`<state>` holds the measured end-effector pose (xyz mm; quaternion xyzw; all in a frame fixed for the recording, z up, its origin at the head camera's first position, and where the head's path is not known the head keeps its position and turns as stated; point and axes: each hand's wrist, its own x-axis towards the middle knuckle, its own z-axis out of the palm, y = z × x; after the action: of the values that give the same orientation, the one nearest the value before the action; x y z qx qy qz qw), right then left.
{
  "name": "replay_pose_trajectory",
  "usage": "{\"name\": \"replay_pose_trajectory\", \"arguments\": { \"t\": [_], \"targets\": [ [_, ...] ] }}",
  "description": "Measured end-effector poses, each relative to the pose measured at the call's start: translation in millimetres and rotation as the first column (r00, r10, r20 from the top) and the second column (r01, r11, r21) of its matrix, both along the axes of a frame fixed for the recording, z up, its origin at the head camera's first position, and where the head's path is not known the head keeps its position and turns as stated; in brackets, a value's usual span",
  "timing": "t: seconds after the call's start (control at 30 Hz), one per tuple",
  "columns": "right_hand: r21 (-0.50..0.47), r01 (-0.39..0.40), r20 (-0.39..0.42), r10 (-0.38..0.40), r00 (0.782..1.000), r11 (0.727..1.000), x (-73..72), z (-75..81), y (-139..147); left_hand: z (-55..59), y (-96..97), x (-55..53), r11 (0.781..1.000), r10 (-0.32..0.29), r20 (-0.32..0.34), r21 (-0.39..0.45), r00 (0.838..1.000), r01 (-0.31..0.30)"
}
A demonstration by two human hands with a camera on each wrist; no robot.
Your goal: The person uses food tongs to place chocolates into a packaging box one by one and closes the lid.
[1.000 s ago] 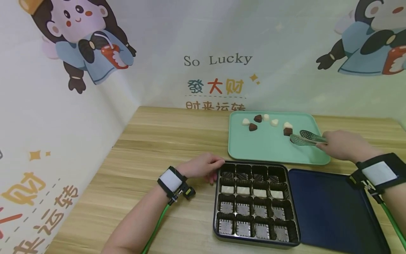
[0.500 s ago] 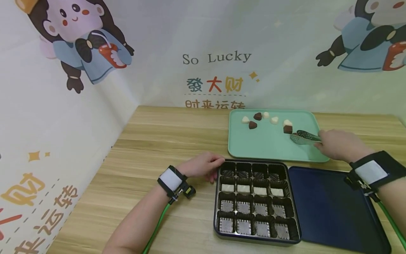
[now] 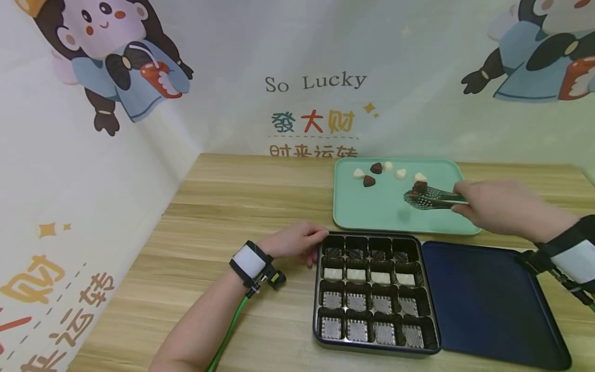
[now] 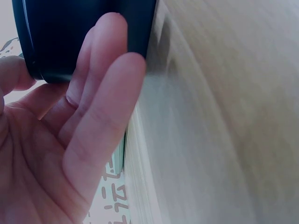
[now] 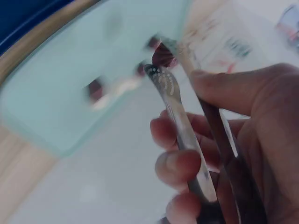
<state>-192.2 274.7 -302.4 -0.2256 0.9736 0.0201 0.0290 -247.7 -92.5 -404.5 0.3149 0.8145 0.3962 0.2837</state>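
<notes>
My right hand (image 3: pixel 502 209) grips metal tongs (image 3: pixel 437 198) over the green tray (image 3: pixel 372 214). Between the tong tips, in the right wrist view, is a dark chocolate (image 5: pixel 163 56). Close behind the tips lie another dark chocolate (image 3: pixel 420 185) and a white one (image 3: pixel 420 177). My left hand (image 3: pixel 295 242) holds the back left corner of a navy box (image 3: pixel 376 349), thumb at the rim and fingers (image 4: pixel 105 116) against its side. White chocolates (image 3: pixel 381 278) sit in the box's second row; dark striped pieces (image 3: pixel 356 253) show in the back row. Ribbed bottoms show in the front rows.
Several white and dark chocolates (image 3: pixel 369 181) lie at the tray's back left. A navy lid (image 3: pixel 492 305) lies flat to the right of the box, under the right forearm. A printed cloth wall (image 3: pixel 232 113) stands behind the wooden table (image 3: pixel 251 191).
The tongs have closed on the dark chocolate at their tips and moved left, up off the tray. My left hand and the box stay as they were.
</notes>
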Motion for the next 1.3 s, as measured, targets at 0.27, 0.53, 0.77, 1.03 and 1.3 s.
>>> {"name": "replay_pose_trajectory", "arguments": {
  "t": [0.27,0.53,0.77,1.03,1.3],
  "targets": [
    [-0.044,-0.346,-0.132,0.338,0.932,0.937,43.9,11.3,-69.7,2.3,0.7,-1.9,1.000,-0.011,-0.011,0.005,1.000,0.011],
    [0.126,-0.480,-0.044,0.489,0.871,0.868,65.3,5.0,-127.6,4.0,0.3,0.1,1.000,-0.011,-0.019,0.001,1.000,0.011],
    [0.271,-0.472,-0.014,0.494,0.869,0.839,67.3,4.6,-155.7,3.2,2.1,-0.1,1.000,-0.007,-0.015,-0.006,1.000,0.007],
    [0.337,-0.464,-0.147,0.533,0.833,0.819,68.9,4.7,-185.0,3.2,5.9,-4.1,1.000,-0.030,-0.024,-0.006,0.999,0.030],
    [0.608,-0.306,-0.086,0.443,0.892,0.732,70.2,-3.0,-228.9,0.0,2.1,-2.5,0.999,-0.029,-0.003,0.022,1.000,0.029]
  ]
}}
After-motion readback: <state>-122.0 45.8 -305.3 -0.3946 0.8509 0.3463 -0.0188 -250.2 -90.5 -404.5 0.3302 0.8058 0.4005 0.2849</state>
